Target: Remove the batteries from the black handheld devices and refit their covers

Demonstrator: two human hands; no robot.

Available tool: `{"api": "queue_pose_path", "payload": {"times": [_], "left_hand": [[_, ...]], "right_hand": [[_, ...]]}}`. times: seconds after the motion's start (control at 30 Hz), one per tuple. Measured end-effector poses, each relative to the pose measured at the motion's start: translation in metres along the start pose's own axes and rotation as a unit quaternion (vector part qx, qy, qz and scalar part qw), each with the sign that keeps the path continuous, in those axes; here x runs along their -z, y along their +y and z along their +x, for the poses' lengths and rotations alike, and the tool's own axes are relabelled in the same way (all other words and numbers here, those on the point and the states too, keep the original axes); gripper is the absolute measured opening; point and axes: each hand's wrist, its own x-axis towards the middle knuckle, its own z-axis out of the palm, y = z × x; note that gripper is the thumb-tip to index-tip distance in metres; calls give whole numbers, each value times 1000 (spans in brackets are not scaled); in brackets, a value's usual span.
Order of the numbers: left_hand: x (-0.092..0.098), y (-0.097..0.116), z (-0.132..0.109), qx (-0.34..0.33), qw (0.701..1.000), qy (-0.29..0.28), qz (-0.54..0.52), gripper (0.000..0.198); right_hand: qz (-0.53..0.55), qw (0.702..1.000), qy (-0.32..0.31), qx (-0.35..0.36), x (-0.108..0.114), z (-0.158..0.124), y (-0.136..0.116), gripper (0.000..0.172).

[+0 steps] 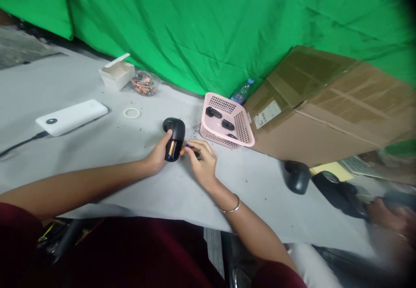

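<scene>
Black rounded plastic device (178,128) sits gripped in the left hand (159,152); the right hand (204,162) pinches an orange-and-blue cylindrical battery (183,151) just beside it; a slack fingertip hold might drop that.

PASS: tabletop (115,142) between power bank (74,116) and black device (178,131) | LOW: ring (131,117) | BLOCKED right: basket (241,124), cardboard box (312,106)

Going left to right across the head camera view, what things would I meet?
White device with a cable, open white box, clear bag of batteries, black device in the left hand, orange battery in the right hand, pink basket, large cardboard box.
</scene>
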Motion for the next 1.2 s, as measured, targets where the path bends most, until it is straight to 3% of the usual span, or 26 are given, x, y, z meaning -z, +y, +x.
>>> {"api": "queue_pose_path", "payload": {"times": [0.1,0.3,0.43,0.6,0.9,1.2], "left_hand": [[0,-2,-1,-23,999,-21,20,54],[2,-5,0,-27,1000,8,5,45],[3,-5,1,-28,998,-12,48,57],[2,-3,4,-5,1000,4,-3,55],[-2,4,2,46,998,-16,-46,41],[-5,3,0,38,999,-24,-14,36]], "right_hand": [[19,1000,-8,-11,-5,-3,-2,14],[46,998,-11,-49,-12,-7,2,11],[25,997,-27,-72,-12,-4,5,10],[-1,993,-61,-100,-11,-2,13,13],[-25,993,-81,-83,-13,-3,20,15],[-30,998,-26,-43,-13,-10,17,11]]}}
